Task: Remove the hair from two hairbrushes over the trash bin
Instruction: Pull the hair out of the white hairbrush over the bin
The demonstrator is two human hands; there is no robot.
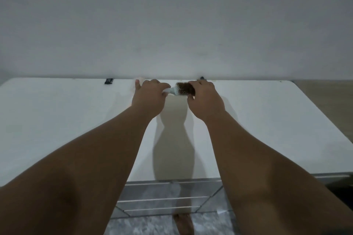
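Note:
A pale hairbrush (pixel 176 90) with brown hair (pixel 186 89) matted in its bristles is held above the far part of a white table (pixel 66 120), close to the wall. My left hand (pixel 150 97) grips the brush's handle. At the head end, my right hand (pixel 205 99) has its fingers curled around the brush head and the hair. No second hairbrush is in view, and no trash bin shows.
Two small black clips (pixel 108 81) (pixel 202 78) sit at the table's far edge against the grey wall (pixel 172 25). Metal rails of the table frame (pixel 168 199) show below the near edge. A bare foot (pixel 182 223) stands on the tiled floor.

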